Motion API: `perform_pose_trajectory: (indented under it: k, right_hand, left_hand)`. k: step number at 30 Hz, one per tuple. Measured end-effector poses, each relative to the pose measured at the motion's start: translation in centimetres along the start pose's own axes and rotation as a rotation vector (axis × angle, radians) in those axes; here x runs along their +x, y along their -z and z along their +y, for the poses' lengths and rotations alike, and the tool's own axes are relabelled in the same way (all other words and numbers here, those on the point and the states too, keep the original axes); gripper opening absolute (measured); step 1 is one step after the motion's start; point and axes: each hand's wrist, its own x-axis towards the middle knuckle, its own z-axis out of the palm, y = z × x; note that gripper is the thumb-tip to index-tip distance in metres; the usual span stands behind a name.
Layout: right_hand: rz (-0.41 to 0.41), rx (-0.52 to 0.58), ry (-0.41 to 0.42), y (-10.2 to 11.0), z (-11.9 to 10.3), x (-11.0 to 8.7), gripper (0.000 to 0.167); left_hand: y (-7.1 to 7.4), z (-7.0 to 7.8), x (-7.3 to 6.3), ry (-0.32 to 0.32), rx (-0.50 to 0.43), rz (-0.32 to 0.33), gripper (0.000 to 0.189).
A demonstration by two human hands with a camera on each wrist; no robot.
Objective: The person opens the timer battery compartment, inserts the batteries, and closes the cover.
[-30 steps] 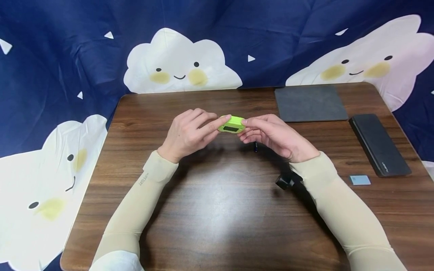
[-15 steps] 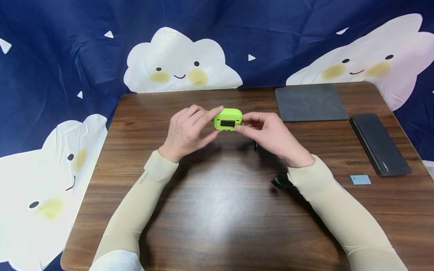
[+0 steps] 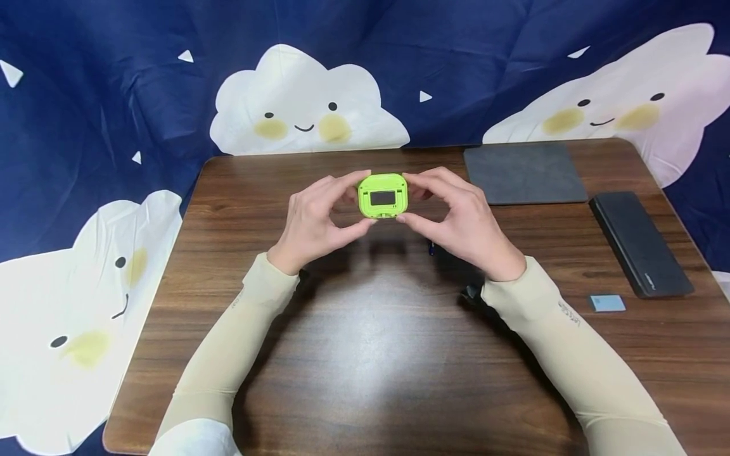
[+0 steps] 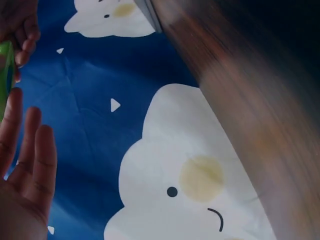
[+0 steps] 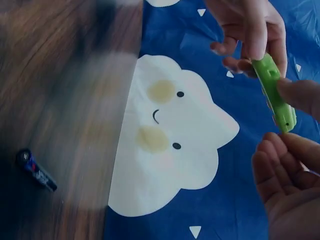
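A small lime-green device (image 3: 383,196) with rounded corners and a dark rectangular window is held up above the table, its windowed face toward the head camera. My left hand (image 3: 315,218) grips its left end, thumb below and index finger on top. From the other side my right hand (image 3: 464,218) pinches the right end the same way. In the right wrist view the green device (image 5: 275,92) is seen edge-on between both hands. Only a sliver of the device (image 4: 6,75) shows in the left wrist view. Behind the right hand, a small dark cylinder like a battery (image 5: 36,170) lies on the table.
At the back right lies a flat dark grey mat (image 3: 525,173). A black oblong case (image 3: 641,244) stands at the right, with a small light-blue block (image 3: 607,303) beside it. A small black object (image 3: 471,292) shows by my right wrist. A cloud-patterned curtain (image 3: 445,50) hangs behind the table.
The green device has been tilted up so its windowed face shows fully. The right hand has shifted its hold to thumb below and index finger above; the left thumb now sits at the lower edge.
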Motion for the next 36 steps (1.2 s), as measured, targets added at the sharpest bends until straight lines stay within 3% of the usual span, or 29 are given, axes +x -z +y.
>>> perform_pose_trajectory:
  k: [7, 14, 26, 36]
  right_hand:
    - [-0.017, -0.016, 0.095, 0.0, 0.5, 0.0, 0.073]
    - [-0.009, 0.004, 0.084, -0.1, 0.9, -0.1, 0.072]
    - [-0.003, 0.013, 0.062, -0.1, 1.0, -0.1, 0.071]
    - [0.005, 0.016, 0.069, -0.1, 1.1, 0.0, 0.07]
  left_hand:
    - [0.1, 0.1, 0.1, 0.066, -0.101, -0.048, 0.07]
    - [-0.1, 0.2, 0.0, 0.097, -0.137, -0.038, 0.07]
    - [-0.4, 0.0, -0.1, 0.081, -0.278, -0.016, 0.07]
    - [-0.5, -0.1, 0.1, 0.086, -0.316, -0.022, 0.07]
